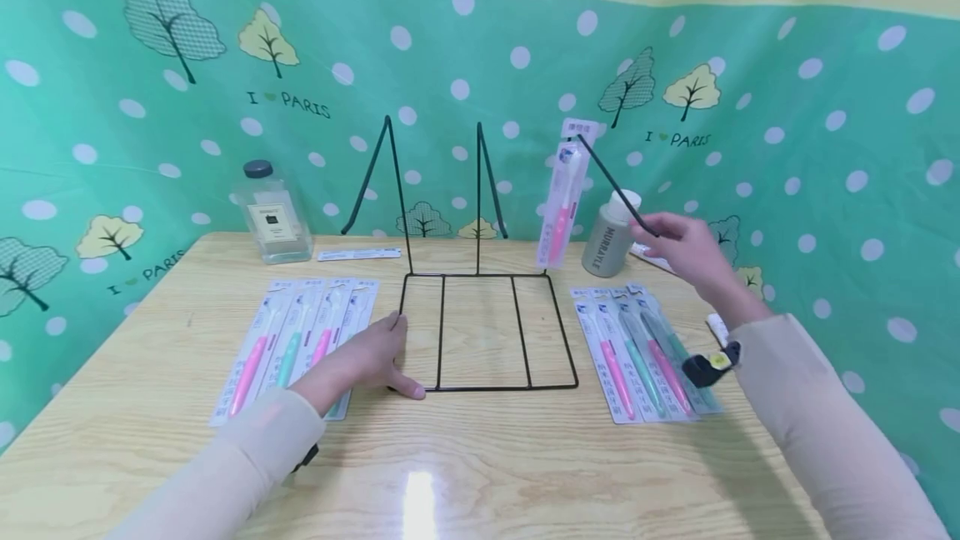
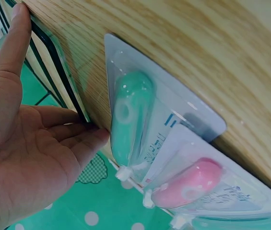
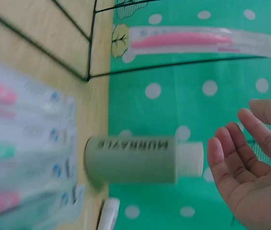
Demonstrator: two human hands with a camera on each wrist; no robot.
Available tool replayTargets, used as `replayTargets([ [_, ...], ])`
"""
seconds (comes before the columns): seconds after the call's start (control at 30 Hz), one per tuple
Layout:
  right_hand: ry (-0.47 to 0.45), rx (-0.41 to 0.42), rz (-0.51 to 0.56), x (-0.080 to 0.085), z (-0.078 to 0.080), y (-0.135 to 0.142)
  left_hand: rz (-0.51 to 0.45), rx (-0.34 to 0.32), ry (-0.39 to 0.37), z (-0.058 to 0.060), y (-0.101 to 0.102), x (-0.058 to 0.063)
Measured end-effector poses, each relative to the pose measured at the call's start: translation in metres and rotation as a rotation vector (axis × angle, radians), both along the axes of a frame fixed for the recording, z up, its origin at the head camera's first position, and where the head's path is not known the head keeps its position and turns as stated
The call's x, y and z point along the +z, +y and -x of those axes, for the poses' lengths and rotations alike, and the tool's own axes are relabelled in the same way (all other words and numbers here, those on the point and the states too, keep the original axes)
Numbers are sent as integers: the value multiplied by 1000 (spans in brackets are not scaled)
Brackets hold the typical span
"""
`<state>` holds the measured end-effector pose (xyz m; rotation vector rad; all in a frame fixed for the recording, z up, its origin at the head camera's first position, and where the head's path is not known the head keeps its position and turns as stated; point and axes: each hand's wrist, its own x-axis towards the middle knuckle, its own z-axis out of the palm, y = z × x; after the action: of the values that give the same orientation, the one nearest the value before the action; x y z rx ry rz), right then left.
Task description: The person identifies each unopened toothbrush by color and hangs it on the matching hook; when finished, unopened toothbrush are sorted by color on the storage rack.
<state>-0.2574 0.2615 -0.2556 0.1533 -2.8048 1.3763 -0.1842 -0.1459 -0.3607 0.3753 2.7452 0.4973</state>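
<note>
A black wire display rack [image 1: 480, 275] stands on the table with three upright prongs. One packaged pink toothbrush [image 1: 562, 207] hangs from the right-hand prong [image 1: 611, 182]. My left hand [image 1: 378, 352] rests at the rack base's front left corner, thumb on the front wire and fingers against the side wire. In the head view, my right hand [image 1: 686, 248] has its fingertips right at the lower end of the right prong. The right wrist view shows those fingers [image 3: 236, 148] loosely bent with nothing between them, beside the white cap of a grey-green bottle [image 3: 130, 159].
Packaged toothbrushes lie in overlapping rows, one left row [image 1: 296, 340] and one right row [image 1: 637, 357]. A clear bottle with dark cap [image 1: 273, 219] and a slim white box [image 1: 360, 254] are at the back left. White tubes [image 1: 717, 329] lie beyond the right arm.
</note>
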Motion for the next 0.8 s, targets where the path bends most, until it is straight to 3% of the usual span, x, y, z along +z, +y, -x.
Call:
replayTargets([
  [0.17, -91, -24, -4, -19, -18, 31, -5, -1, -3, 0, 0, -1],
  [0.4, -119, 2, -49, -57, -33, 65, -7, -14, 12, 1, -2, -1],
  [0.63, -211, -8, -137, -94, -37, 82, -8, -7, 4, 1, -1, -2],
  [0.8, -278, -29, -193, -110, -34, 86, -12, -3, 2, 0, -1, -1],
])
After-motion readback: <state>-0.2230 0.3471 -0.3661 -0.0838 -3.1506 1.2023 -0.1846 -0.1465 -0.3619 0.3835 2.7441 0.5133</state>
